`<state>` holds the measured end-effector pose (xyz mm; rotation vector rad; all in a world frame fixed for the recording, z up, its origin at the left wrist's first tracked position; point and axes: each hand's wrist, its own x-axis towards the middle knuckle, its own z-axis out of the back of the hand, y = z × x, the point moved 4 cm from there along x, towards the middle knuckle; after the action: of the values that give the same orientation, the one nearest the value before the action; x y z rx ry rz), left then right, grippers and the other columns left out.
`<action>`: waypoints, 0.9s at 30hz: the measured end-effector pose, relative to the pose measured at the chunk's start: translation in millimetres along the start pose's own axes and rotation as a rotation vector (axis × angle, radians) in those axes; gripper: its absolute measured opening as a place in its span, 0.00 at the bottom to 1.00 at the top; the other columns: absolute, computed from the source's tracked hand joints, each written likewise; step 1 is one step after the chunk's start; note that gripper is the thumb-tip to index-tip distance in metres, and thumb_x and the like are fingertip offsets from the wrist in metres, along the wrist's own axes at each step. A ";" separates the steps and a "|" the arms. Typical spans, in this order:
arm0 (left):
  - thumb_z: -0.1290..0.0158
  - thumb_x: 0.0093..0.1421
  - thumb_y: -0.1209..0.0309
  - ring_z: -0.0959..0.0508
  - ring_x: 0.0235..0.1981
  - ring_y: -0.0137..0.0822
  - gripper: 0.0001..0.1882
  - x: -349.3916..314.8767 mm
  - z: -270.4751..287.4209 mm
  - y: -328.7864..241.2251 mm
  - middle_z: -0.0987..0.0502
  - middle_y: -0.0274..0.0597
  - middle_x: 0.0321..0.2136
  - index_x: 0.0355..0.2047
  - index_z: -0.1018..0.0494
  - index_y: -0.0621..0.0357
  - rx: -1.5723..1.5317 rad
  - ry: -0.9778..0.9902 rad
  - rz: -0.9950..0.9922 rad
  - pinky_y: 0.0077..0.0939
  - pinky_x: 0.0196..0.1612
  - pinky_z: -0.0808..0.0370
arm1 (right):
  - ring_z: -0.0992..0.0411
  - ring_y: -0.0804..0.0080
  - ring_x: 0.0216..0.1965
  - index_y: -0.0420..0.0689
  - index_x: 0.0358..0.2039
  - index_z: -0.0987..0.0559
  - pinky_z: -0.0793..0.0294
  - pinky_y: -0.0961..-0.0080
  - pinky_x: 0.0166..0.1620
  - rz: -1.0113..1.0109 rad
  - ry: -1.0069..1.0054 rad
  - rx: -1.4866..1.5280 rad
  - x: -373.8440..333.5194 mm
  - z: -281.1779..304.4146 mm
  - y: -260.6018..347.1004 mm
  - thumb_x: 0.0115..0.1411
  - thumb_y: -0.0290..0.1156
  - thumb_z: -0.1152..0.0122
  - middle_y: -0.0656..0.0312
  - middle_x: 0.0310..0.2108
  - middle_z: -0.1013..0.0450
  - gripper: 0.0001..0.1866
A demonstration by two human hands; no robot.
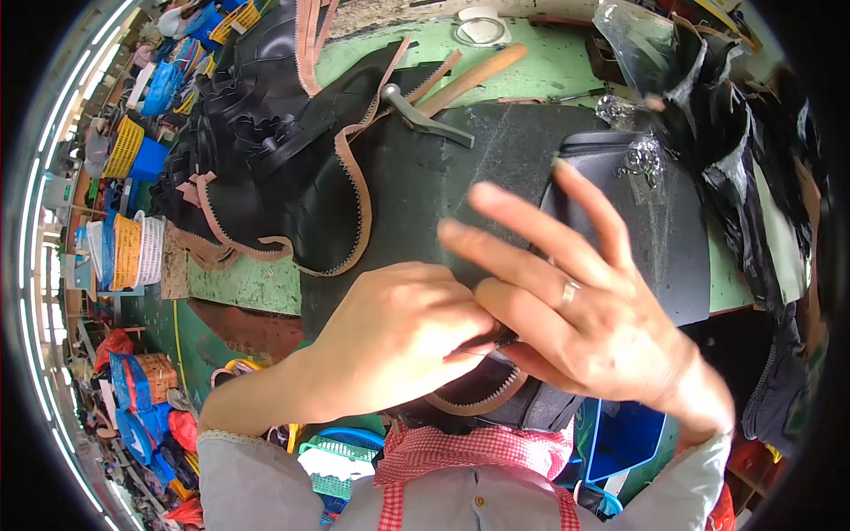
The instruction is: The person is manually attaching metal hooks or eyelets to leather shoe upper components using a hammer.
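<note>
Close to my body I hold a black leather piece [547, 409] with a tan, zigzag-cut edge strip [478, 405], apparently a shoe upper. My left hand [398, 332] is closed, its fingertips pinched at the piece's upper edge; what exactly lies under them is hidden. Beside it, touching, my right hand [602, 319] pinches the same edge with thumb and index finger. Its other fingers are spread out over the dark work board [496, 177] and somewhat blurred. Another smooth black leather piece [593, 164] lies partly behind those fingers.
A hammer [425, 119] with a wooden handle rests at the board's far edge. Black leather uppers [266, 150] with tan zigzag edges are heaped at left. Plastic-wrapped black pieces [708, 115] crowd the right. A blue bin [624, 438] and green basket [336, 465] stand below the green table [252, 285].
</note>
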<state>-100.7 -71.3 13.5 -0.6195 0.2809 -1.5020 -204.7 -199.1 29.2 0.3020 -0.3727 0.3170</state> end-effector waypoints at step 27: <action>0.32 0.41 0.73 0.20 0.27 0.36 0.11 -8.7 -2.8 -15.1 0.16 0.36 0.29 0.27 0.18 0.55 0.084 -0.343 -0.222 0.32 0.33 0.20 | 0.22 0.59 0.38 0.41 0.41 0.22 0.22 0.63 0.44 -0.145 -0.214 0.399 -33.5 -12.1 -7.3 0.41 0.29 0.31 0.60 0.34 0.23 0.23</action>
<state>-115.6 -62.6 17.6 -0.8471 -0.1183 -1.5785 -228.0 -209.8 3.4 0.7545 -0.4946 0.2146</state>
